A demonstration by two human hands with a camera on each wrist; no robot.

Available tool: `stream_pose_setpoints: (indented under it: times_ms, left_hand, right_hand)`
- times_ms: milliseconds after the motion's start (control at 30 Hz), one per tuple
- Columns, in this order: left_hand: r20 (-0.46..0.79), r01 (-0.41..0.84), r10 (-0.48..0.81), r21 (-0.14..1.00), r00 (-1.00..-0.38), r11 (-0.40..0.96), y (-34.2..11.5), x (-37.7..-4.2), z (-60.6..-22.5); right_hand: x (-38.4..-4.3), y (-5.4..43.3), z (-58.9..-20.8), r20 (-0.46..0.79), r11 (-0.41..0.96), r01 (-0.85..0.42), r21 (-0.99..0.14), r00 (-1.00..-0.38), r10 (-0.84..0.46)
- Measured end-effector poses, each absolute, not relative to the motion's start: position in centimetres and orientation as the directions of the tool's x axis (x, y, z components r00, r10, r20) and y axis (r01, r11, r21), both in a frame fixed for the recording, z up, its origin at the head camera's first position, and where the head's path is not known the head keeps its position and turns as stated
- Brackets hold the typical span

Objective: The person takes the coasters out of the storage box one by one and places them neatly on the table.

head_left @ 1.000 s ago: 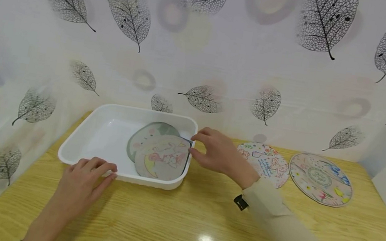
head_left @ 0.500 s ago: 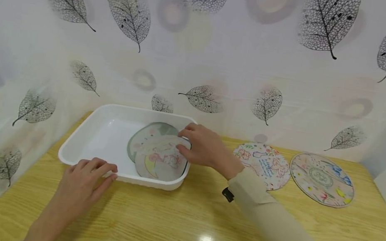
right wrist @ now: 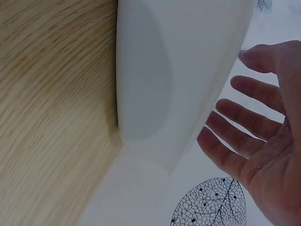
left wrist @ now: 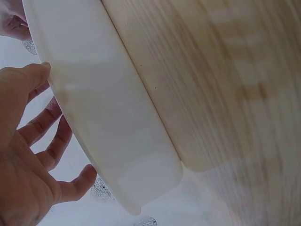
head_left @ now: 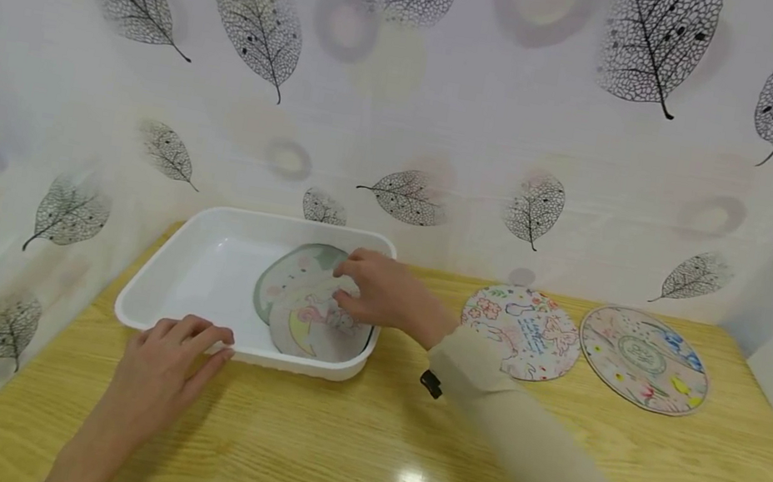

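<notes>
White plastic makes up the deep rectangular tray w/ rounded corners [head_left: 200, 270] in front of you, on the yellow wood-grain table [head_left: 323, 450]. What's just changed: your R hand [head_left: 385, 296] has left the tray's right rim, crossed it & is now over the inside, above the pale round flat mat w/ yellow moon & pink cartoon print [head_left: 299, 333]. That mat partly covers the green-edged round mat [head_left: 282, 279]; both lie in the tray's right part. For the work, I'd judge the shift puts the mats, not the rim, within your fingers' reach. R grip: nothing held, thumb & fingers apart; can't tell if the tips touch a mat. L hand [head_left: 171, 354] holds the front rim, fingers curled over, thumb outside, prob. steadying it. Edges: raised rim all round, so your R wrist has to clear the right wall; the leaf-print backdrop [head_left: 391, 115] is close behind the far rim. Room: white floor shows from the mats to the left wall. Right of the tray, wood shows up to the white round mat w/ red & blue drawings [head_left: 523, 338], just beside the beige flower-print round mat [head_left: 640, 386].
</notes>
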State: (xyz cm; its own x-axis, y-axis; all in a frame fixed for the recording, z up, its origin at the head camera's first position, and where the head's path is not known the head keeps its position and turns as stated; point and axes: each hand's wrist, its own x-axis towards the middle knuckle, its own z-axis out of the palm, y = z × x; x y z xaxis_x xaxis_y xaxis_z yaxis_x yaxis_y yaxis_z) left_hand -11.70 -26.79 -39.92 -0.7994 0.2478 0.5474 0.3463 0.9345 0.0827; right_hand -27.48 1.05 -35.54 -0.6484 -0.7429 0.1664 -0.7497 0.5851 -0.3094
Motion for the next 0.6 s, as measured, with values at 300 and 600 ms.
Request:
stream_pose_setpoints:
  times_ms: [300,600]
  left_hand:
    - [0.553,0.351,0.248,0.086,-0.795,0.932,-26.8,-11.7,-39.9]
    - [0.55,0.352,0.251,0.085,-0.796,0.932,-26.8,-11.8,-40.0]
  right_hand:
    - [-28.2,-1.1,-35.9,0.101,0.634,-0.716,-0.292,-0.683,-0.724]
    - [-28.8,-2.8,-36.8,-0.006,0.709,-0.653,-0.267,-0.735,-0.678]
